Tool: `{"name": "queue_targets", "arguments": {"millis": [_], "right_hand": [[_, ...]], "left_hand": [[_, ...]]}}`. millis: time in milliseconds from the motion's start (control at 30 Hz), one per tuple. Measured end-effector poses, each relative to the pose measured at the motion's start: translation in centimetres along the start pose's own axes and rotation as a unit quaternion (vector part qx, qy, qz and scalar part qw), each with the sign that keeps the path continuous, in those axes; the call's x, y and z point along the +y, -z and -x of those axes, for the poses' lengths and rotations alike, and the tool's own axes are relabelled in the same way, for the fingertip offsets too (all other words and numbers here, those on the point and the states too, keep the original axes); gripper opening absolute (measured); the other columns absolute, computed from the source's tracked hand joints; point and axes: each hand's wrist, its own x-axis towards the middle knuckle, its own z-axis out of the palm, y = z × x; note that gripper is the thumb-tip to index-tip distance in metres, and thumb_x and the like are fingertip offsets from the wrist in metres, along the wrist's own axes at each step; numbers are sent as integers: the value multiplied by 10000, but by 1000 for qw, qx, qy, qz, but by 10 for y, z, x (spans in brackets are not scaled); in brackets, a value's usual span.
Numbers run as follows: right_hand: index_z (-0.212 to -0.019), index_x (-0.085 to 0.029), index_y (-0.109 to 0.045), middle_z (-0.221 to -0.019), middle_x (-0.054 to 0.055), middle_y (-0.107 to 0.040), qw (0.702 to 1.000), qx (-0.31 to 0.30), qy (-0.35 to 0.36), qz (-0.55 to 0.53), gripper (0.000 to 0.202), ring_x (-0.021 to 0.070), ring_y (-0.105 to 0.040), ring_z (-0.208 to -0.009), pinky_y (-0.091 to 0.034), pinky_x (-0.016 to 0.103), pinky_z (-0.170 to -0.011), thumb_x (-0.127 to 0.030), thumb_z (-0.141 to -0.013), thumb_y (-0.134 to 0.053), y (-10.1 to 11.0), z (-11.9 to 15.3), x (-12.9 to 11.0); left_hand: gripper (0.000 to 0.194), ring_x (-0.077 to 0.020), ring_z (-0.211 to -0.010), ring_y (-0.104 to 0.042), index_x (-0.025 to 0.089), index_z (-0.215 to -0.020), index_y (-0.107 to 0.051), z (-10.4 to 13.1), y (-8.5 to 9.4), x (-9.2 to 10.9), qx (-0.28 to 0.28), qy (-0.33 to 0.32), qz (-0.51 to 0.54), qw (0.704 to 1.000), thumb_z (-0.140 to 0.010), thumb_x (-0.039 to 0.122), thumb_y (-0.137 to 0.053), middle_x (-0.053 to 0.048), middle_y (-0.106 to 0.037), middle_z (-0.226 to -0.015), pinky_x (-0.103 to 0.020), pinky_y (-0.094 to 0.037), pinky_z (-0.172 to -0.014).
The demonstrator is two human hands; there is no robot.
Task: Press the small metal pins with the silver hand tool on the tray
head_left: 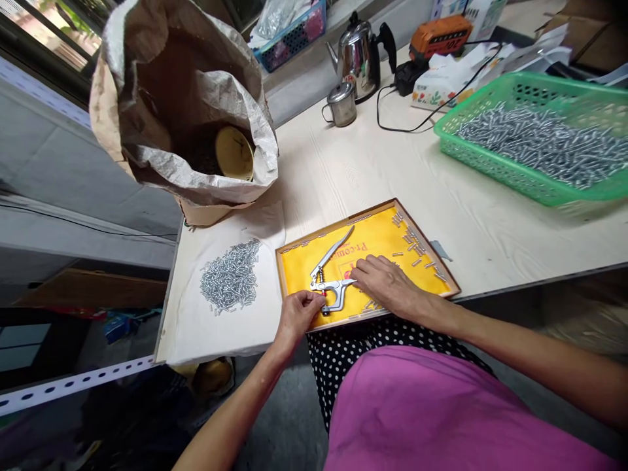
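A silver hand press tool [337,286] lies over a yellow-lined tray [304,278], its long handle angled up and away from its body. My left hand [299,314] is at the tool's near left end, fingertips pinched beside its jaw; what they hold is too small to make out. My right hand [385,281] is over the middle of the tray, its curled fingers touching the right end of the tool. Small metal pins [415,242] lie scattered along the tray's right side, with others near its front edge.
A pile of metal parts [229,276] sits on white cloth at left. Behind it stands a large open sack [196,190] holding a yellow bowl [234,154]. A green basket [495,173] of metal pins is at right; a kettle [357,59] and metal cup [341,104] stand behind.
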Motion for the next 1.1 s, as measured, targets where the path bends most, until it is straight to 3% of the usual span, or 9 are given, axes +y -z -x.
{"name": "queue_targets", "arguments": {"millis": [433,567,667,800,867,1100], "right_hand": [[-915,-189,-629,-887,57,-644,1000,-15,6,-15,125,213,-503,-828,-311,337,-721,-144,-975,-528,3,0,0],[-934,-187,-627,-895,58,-652,999,-41,10,-22,123,216,-517,-840,-323,347,-731,-134,-968,-522,4,1,0],[-998,-184,-633,-988,74,-665,996,-73,21,-46,82,226,-551,-907,-367,360,-777,-239,-962,-584,12,-3,5],[-1272,-158,-557,-1391,177,-550,997,-66,43,-29,600,329,-492,-1230,-405,438,-935,-482,-811,-764,22,-20,21],[-1333,-154,-520,-1441,201,-509,996,-66,55,4,786,378,-432,-1307,-390,487,-983,-561,-724,-806,23,-32,30],[-1281,-114,-559,-1203,168,-621,989,-120,81,40,812,348,-511,-1100,-368,505,-937,-674,-717,-728,19,-53,41]], "left_hand": [[485,-74,-423,-362,183,-563,-547,-5,6,7,-88,54,-62,993,-640,632,-713,43,-462,-458,-229,-231,-444],[494,-74,-422,-366,178,-552,-557,-5,6,9,-88,55,-68,992,-627,632,-738,41,-464,-446,-224,-230,-444],[506,-75,-425,-367,169,-579,-581,-5,4,7,-78,53,-53,994,-608,647,-745,41,-465,-454,-221,-237,-443],[531,-76,-429,-361,163,-599,-589,-4,4,2,-73,43,-48,995,-600,675,-729,44,-456,-464,-224,-234,-444],[537,-81,-435,-367,155,-641,-616,-4,3,1,-65,47,-47,996,-592,679,-724,45,-462,-472,-226,-237,-448],[526,-79,-454,-357,148,-644,-623,-5,3,-2,-56,33,-57,996,-632,666,-713,48,-448,-493,-226,-222,-469]]}}
